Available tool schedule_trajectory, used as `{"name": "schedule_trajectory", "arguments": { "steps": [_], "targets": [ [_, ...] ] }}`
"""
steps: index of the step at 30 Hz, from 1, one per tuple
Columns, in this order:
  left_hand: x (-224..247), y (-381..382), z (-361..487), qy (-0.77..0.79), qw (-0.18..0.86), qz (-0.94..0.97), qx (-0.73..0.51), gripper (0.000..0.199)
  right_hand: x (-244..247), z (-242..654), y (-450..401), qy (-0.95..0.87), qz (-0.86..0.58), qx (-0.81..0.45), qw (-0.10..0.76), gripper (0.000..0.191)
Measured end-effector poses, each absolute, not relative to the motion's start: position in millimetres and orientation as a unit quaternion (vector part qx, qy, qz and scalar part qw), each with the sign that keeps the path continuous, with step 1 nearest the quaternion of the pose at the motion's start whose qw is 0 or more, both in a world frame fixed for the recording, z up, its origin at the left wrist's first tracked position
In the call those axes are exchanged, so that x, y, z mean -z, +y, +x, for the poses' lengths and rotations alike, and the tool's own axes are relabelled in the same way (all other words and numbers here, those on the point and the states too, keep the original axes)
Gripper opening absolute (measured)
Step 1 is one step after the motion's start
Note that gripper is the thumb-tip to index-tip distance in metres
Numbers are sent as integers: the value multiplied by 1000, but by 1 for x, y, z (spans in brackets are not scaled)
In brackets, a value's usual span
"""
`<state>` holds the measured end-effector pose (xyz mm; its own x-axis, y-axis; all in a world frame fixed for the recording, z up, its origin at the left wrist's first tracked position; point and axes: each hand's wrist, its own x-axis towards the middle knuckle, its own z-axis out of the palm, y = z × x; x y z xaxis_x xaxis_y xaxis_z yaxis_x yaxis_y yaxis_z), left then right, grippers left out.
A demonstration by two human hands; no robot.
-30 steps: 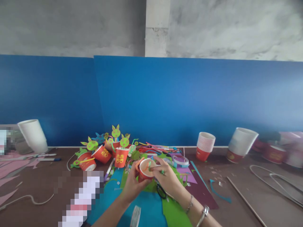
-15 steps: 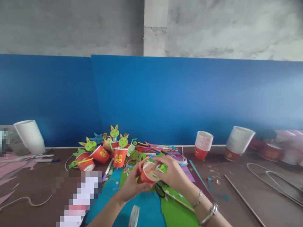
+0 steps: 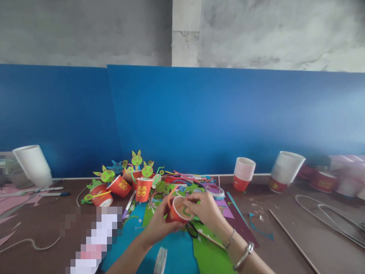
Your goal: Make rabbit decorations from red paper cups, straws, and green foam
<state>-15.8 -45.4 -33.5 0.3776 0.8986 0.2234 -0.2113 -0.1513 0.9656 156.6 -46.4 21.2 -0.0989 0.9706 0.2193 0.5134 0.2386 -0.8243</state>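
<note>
A red paper cup [image 3: 178,214] is held tilted, its mouth facing me, with my left hand [image 3: 161,222] wrapped round its side. An orange straw [image 3: 170,195] sticks up at the cup's left rim, and a short green piece [image 3: 186,211] shows inside the opening. My right hand [image 3: 203,208] is pinched at the cup's right rim; what its fingertips hold is too small to tell. Under the hands lie blue paper [image 3: 173,245] and green paper [image 3: 209,253], with black scissor handles [image 3: 192,230] between them.
Red cups with green paper animal faces [image 3: 143,190] stand and lie at the left back. Pipe cleaners and straws [image 3: 182,177] lie behind the hands. Stacked cups [image 3: 243,173] and a larger stack [image 3: 286,171] stand right. A roll of tape [image 3: 161,260] is near the front, a wooden stick [image 3: 293,241] at right.
My right hand has drawn slightly up and right at the cup's rim, its fingers closer together. The cup's opening is more visible, and the orange straw stands more upright.
</note>
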Motion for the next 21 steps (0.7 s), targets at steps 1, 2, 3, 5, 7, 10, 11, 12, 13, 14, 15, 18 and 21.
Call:
{"name": "schedule_trajectory", "arguments": {
  "steps": [1, 2, 3, 5, 7, 10, 11, 12, 13, 14, 15, 18, 21],
  "targets": [
    [35, -44, -16, 281, 589, 589, -477, 70, -24, 158, -47, -686, -536, -292, 395, 21],
    [36, -43, -16, 269, 595, 587, -479, 71, -27, 159, -48, -687, -529, -295, 401, 25],
    [37, -43, -17, 257, 600, 584, -482, 71, -29, 161, -48, -686, -523, -298, 410, 29],
    [40, -41, -17, 241, 606, 577, -492, 70, -33, 164, -48, -674, -515, -302, 435, 36],
    [41, -40, -17, 243, 605, 562, -509, 67, -33, 168, -45, -661, -508, -310, 457, 40],
    [42, -38, -18, 273, 590, 531, -544, 64, -29, 173, -39, -655, -483, -341, 471, 45],
    [42, -37, -18, 283, 583, 521, -555, 65, -26, 173, -38, -658, -478, -353, 463, 46],
    [43, -36, -18, 292, 578, 510, -566, 65, -23, 173, -37, -661, -479, -366, 448, 49],
    [43, -35, -18, 301, 574, 500, -574, 66, -20, 173, -36, -665, -484, -378, 426, 53],
    [43, -34, -17, 309, 571, 491, -581, 66, -16, 171, -36, -671, -490, -388, 399, 58],
    [43, -34, -17, 316, 568, 484, -586, 65, -12, 168, -37, -678, -495, -394, 374, 62],
    [42, -34, -14, 329, 561, 477, -591, 64, 4, 155, -40, -688, -492, -396, 358, 64],
    [39, -38, -12, 340, 553, 479, -591, 68, 18, 143, -40, -677, -483, -393, 392, 55]
  ]
}}
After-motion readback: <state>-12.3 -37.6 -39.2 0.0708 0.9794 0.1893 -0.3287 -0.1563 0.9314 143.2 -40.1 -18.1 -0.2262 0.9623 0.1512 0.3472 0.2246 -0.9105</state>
